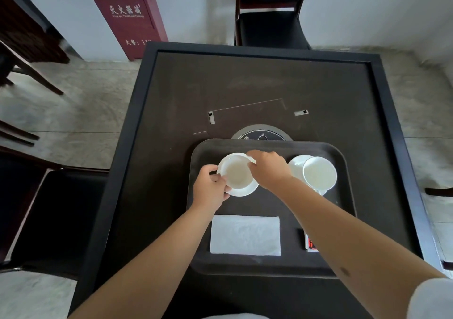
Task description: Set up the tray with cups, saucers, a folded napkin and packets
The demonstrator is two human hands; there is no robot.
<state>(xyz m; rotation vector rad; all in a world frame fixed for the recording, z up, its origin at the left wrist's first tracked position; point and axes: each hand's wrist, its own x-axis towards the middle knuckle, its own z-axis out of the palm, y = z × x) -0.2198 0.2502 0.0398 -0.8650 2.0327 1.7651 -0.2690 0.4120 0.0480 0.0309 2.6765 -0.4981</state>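
A dark tray [269, 267] lies on the table in front of me. At its back left a white cup [236, 171] stands on a white saucer [245, 191]. My left hand [210, 191] pinches the cup's left rim, and my right hand [268, 170] grips its right rim. A second white cup [320, 172] sits on its saucer [295, 168] at the back right. A folded white napkin [245, 235] lies flat at the tray's front. A packet [310, 244] with red print shows beside my right forearm, partly hidden.
The dark square table [245, 83] has a raised rim and a round control panel [261, 134] just behind the tray. A black chair [269, 24] stands beyond the table, another at my left [49, 208]. A red cabinet [130, 17] stands by the wall.
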